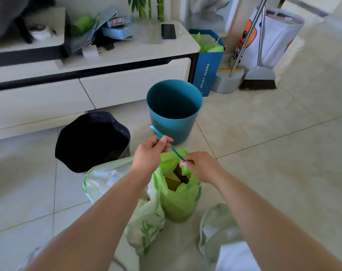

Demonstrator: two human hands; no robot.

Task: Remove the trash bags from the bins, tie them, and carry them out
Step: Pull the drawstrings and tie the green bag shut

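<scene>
A green trash bag (178,200) stands on the floor in front of me, its mouth partly open with yellowish rubbish showing inside. A thin blue drawstring (174,148) runs from its rim. My left hand (149,153) pinches the string's upper end, raised above the bag. My right hand (200,166) pinches the string's lower end at the bag's rim. Behind it, a teal bin (174,122) has no bag inside. To the left, a bin lined with a black bag (92,139) stands on the floor.
A translucent white-and-green bag (146,223) of rubbish leans against the green bag's left side. Another pale bag (215,223) lies at lower right. A low white cabinet (84,90) runs along the back left. A blue paper bag (207,63), dustpan (226,81) and broom (258,79) stand at the back right.
</scene>
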